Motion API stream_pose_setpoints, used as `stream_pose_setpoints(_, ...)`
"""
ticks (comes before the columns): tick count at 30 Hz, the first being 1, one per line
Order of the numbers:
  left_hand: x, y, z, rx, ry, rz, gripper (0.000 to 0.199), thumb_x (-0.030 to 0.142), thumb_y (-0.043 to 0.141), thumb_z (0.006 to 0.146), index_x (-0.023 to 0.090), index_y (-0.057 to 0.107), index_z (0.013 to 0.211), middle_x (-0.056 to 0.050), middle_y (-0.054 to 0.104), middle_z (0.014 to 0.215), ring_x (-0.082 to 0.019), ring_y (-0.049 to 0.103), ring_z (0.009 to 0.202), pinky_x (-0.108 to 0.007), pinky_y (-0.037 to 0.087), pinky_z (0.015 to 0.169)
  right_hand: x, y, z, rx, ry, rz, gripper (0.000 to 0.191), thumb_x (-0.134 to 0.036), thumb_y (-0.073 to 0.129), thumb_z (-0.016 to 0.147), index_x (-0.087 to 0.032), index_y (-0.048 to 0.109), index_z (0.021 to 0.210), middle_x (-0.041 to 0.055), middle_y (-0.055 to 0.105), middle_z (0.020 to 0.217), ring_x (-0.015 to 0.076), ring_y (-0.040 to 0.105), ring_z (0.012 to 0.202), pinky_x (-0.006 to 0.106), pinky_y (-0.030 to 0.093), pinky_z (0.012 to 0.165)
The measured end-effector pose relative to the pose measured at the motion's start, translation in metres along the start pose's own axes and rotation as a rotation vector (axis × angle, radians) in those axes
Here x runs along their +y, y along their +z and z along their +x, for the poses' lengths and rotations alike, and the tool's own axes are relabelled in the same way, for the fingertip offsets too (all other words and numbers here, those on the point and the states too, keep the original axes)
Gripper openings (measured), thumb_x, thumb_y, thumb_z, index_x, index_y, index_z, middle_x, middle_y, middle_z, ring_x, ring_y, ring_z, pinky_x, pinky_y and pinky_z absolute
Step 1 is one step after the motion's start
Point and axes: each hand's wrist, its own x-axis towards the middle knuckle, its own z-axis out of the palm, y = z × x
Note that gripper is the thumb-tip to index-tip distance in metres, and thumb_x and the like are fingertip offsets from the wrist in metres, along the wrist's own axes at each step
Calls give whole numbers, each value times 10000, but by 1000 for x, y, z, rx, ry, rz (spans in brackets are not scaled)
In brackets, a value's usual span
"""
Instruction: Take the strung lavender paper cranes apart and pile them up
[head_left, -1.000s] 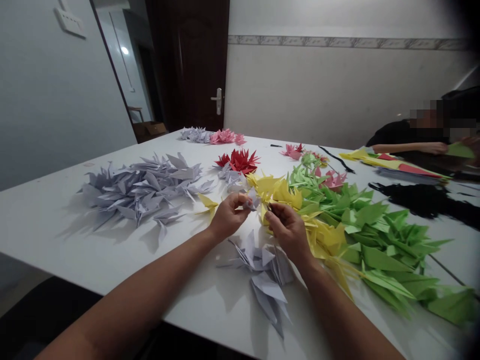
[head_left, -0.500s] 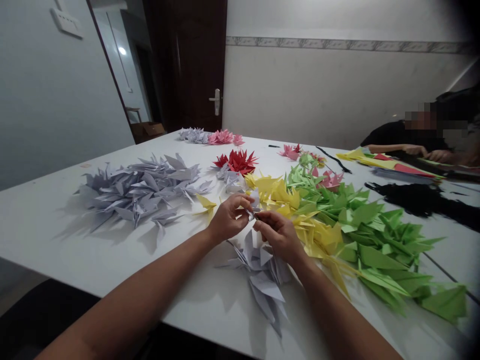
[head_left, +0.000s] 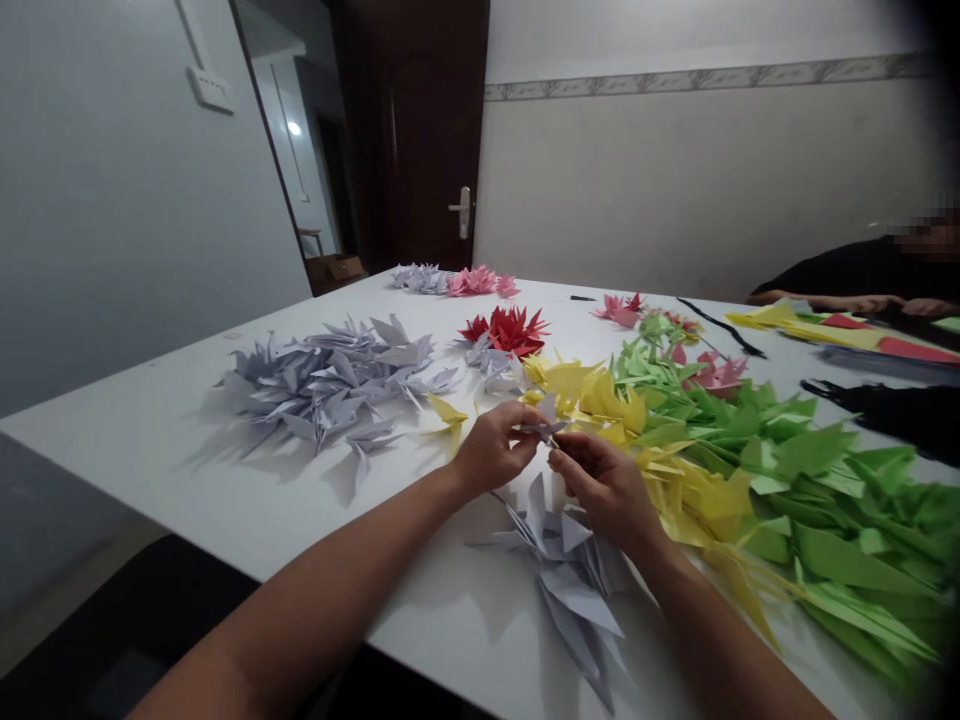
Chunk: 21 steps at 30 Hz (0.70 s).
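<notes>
A small pale lilac folded paper crane (head_left: 549, 411) is pinched in my left hand (head_left: 495, 442), above the table. The fingers of my right hand (head_left: 606, 488) are pressed together right against it, with a thin dark tip showing between them that is too small to name. Under my wrists lies a cluster of pale paper cranes (head_left: 574, 590), partly covered by my right hand. A single yellow paper crane (head_left: 448, 412) rests just left of my left hand. Yellow cranes (head_left: 600, 392) are heaped beyond and beside my right hand.
On the white table (head_left: 315, 525) are a big lilac heap (head_left: 322, 385), red cranes (head_left: 510, 330), pink cranes (head_left: 480, 282) and a wide green heap (head_left: 832, 490). Black thread (head_left: 892, 412) and coloured paper sheets (head_left: 847, 330) lie at right, where another person's hands (head_left: 874, 304) rest.
My view has turned left, shifting everything rightward in the picture. More of the held crane's lilac paper now shows above my fingertips. Both hands stay together, still pinching.
</notes>
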Motion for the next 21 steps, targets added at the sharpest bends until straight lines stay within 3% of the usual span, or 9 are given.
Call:
stream_pose_setpoints(5, 7, -18, 11, 191, 29, 133, 346, 135, 570, 730, 169, 561, 1074, -55, 644, 936, -104, 605, 716, -183, 504, 570, -2, 2, 0, 161, 35, 55, 395, -463, 702, 648, -148, 635, 878, 43, 653, 718, 110, 523, 507, 223, 415, 424)
stream_pose_setpoints(9, -2, -61, 27, 542, -13, 225, 364, 173, 564, 740, 194, 535, 1103, -59, 618, 1010, -94, 579, 640, -202, 494, 531, -5, 2, 0, 182, 58, 76, 413, -481, 712, 629, -147, 634, 859, 36, 648, 696, 106, 523, 500, 214, 412, 407)
stream_pose_setpoints(11, -10, -83, 34, 784, -74, 325, 353, 151, 544, 734, 177, 534, 1086, -86, 595, 1071, -147, 614, 766, -277, 535, 667, -6, 2, -1, 182, 66, 76, 428, -490, 716, 622, -144, 634, 858, 43, 654, 706, 104, 520, 491, 211, 399, 393)
stream_pose_setpoints(12, -14, -92, 35, 861, -94, 415, 381, 121, 559, 702, 166, 538, 1080, -103, 579, 1105, -198, 605, 918, -341, 519, 807, -6, 2, -1, 184, 70, 77, 437, -495, 720, 613, -141, 635, 855, 49, 658, 712, 105, 521, 490, 210, 395, 390)
stream_pose_setpoints(14, -17, -102, 36, 939, -127, 604, 448, 77, 600, 625, 141, 551, 1066, -139, 545, 1163, -294, 475, 1173, -463, 364, 1026, -6, 2, 0, 185, 74, 85, 446, -499, 728, 600, -138, 636, 846, 57, 664, 719, 110, 530, 501, 213, 401, 398)
stream_pose_setpoints(16, -13, -98, 34, 894, -109, 692, 456, 71, 614, 606, 130, 568, 1056, -161, 502, 1228, -322, 370, 1270, -490, 253, 1089, -6, 3, 0, 189, 70, 93, 444, -495, 730, 598, -137, 638, 846, 57, 666, 722, 112, 534, 510, 216, 410, 411)
stream_pose_setpoints(17, -8, -93, 33, 816, -81, 671, 422, 88, 607, 630, 134, 577, 1048, -158, 499, 1239, -309, 389, 1259, -477, 278, 1078, -6, 3, 0, 195, 67, 97, 443, -490, 730, 601, -137, 639, 852, 56, 666, 724, 111, 534, 513, 217, 414, 417)
stream_pose_setpoints(21, 11, -62, 24, 226, 24, 448, 244, 172, 553, 739, 173, 624, 972, -93, 606, 1107, -211, 577, 1034, -367, 474, 888, -7, 1, 0, 215, 54, 102, 422, -472, 720, 625, -138, 632, 867, 50, 656, 724, 106, 523, 507, 213, 408, 409)
